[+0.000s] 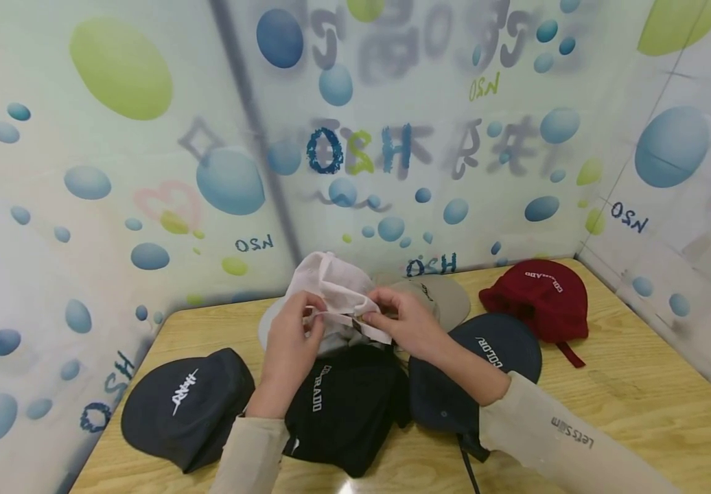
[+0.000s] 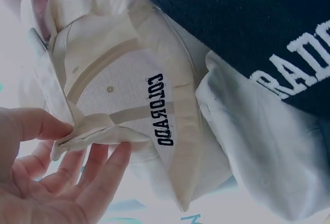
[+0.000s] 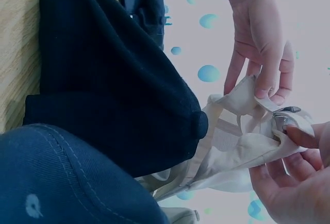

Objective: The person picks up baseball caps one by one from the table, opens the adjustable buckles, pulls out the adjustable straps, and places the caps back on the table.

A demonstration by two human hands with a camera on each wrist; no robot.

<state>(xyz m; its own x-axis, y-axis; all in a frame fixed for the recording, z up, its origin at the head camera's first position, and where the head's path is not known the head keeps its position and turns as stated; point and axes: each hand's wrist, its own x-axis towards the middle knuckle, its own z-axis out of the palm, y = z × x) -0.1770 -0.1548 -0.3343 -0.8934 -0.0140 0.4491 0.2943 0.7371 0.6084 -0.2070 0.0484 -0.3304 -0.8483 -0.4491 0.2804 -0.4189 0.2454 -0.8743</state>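
An off-white cap (image 1: 329, 278) is held up between my two hands, its rear opening toward me. My left hand (image 1: 292, 343) pinches one side of the back edge, by the strap (image 1: 338, 318), between thumb and fingers. On the other side my right hand (image 1: 410, 321) grips the cap's edge. The right wrist view shows the right thumb on a small metal buckle (image 3: 281, 122), with the fingers beneath the fabric. Inside the cap, the left wrist view shows reversed dark COLORADO lettering (image 2: 157, 109). How far the strap runs through the buckle cannot be made out.
On the wooden table (image 1: 627, 412), a dark HUNRI-like lettered cap (image 1: 164, 405) lies left, a black cap (image 1: 349, 412) in front, a navy cap (image 1: 510, 350) right of it. Behind are a beige cap (image 1: 454, 302) and a dark red cap (image 1: 541, 302). A patterned curtain (image 1: 392, 199) closes the back.
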